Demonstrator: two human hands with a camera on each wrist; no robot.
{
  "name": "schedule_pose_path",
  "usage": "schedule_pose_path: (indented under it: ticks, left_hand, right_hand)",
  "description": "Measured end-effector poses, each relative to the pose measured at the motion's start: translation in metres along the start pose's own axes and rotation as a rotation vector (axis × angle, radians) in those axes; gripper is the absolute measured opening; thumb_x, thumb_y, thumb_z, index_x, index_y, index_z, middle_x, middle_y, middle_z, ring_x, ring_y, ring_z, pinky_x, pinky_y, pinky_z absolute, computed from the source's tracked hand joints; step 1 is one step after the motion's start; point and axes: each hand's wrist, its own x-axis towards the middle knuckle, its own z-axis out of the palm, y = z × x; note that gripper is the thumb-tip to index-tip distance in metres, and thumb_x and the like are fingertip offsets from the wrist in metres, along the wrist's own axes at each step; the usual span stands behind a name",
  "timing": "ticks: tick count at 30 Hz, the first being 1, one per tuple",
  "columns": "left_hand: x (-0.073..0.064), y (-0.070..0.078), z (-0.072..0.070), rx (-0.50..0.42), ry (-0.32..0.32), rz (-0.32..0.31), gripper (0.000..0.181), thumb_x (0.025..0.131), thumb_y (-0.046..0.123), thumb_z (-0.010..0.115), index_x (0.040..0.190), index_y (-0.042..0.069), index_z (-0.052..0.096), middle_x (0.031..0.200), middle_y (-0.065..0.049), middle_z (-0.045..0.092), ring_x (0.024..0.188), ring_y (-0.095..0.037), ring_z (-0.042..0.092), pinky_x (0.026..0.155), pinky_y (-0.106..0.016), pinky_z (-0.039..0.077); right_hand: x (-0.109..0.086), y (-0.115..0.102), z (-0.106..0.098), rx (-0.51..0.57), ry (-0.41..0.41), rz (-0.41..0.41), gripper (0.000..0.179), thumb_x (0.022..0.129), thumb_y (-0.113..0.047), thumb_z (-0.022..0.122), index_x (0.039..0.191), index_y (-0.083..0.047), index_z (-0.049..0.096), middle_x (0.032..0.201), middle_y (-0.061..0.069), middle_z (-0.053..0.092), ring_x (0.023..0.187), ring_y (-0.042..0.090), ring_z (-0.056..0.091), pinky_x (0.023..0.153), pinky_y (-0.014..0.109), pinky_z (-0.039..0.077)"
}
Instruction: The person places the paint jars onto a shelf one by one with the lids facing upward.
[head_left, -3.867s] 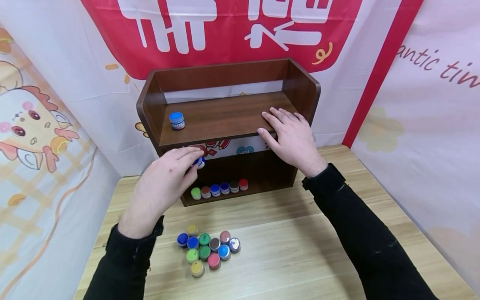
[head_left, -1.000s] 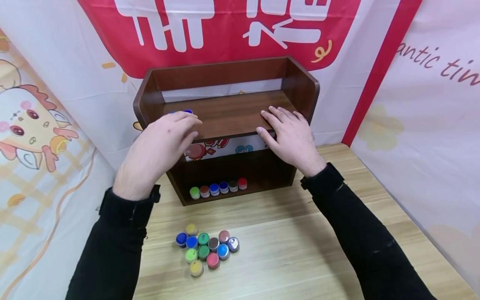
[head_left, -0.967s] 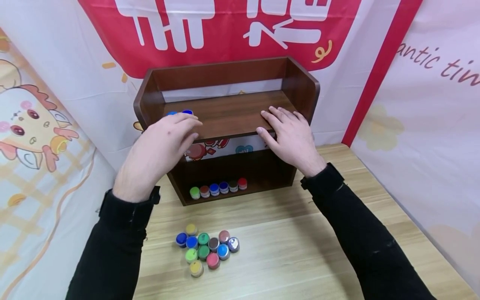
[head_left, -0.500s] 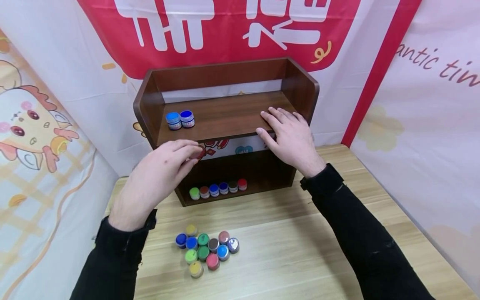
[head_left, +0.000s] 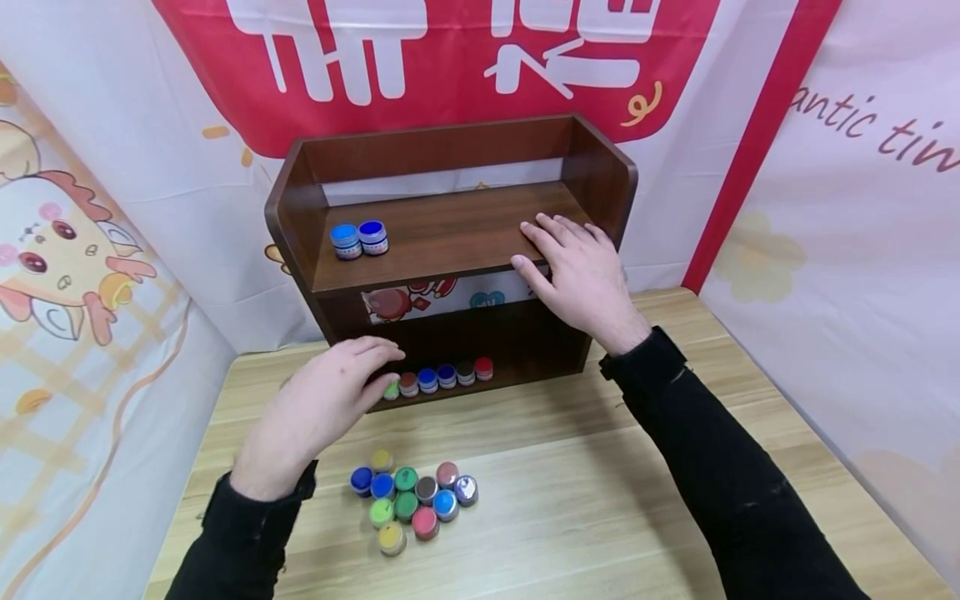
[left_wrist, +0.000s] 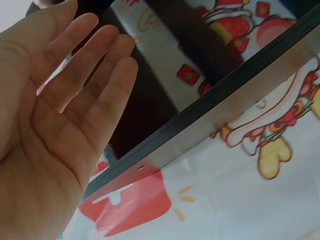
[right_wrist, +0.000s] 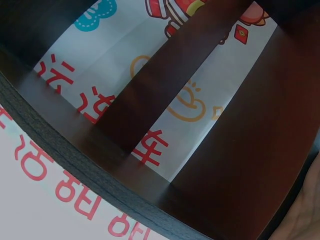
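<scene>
I count twenty small jars on my head feed. Twelve tabletop jars (head_left: 406,505) sit on one tabletop (head_left: 570,508): three blue-lidded, two yellow, two dark green, two pinkish, one light green, one brown, one pale purplish. One shelf unit (head_left: 450,225) carries the rest: six lower jars (head_left: 447,377) and two upper jars (head_left: 373,238), both blue-lidded. I also see one left hand (head_left: 324,396), one right hand (head_left: 576,271) and two black sleeves (head_left: 738,483).

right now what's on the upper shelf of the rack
A light-blue-lidded jar and a dark-blue-lidded jar stand side by side toward the left end. The right hand covers part of the upper shelf at the right; anything beneath is hidden.
</scene>
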Motion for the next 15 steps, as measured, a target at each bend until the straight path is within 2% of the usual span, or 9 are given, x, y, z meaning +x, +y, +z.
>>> schedule_pose_path:
  ticks: [8,15]
  left_hand:
    - [-0.010,-0.005,0.029,-0.050,-0.100,-0.017,0.026,0.094,0.023,0.077,0.119,0.016,0.074,0.116,0.000,0.072,0.101,-0.016,0.069,0.089,-0.038,0.060]
    - [-0.018,-0.011,0.046,-0.080,-0.270,-0.081,0.032,0.092,0.026,0.079,0.122,0.017,0.074,0.118,-0.002,0.073,0.107,-0.020,0.069,0.092,-0.041,0.059]
  right_hand:
    - [0.000,-0.001,-0.001,-0.007,-0.003,0.001,0.077,0.100,-0.073,0.027,0.160,-0.028,0.043,0.164,0.005,0.041,0.149,0.026,0.037,0.122,0.054,0.026]
    - [0.000,-0.002,-0.002,-0.001,-0.012,0.001,0.076,0.100,-0.073,0.029,0.160,-0.028,0.043,0.164,0.005,0.041,0.149,0.027,0.037,0.122,0.055,0.025]
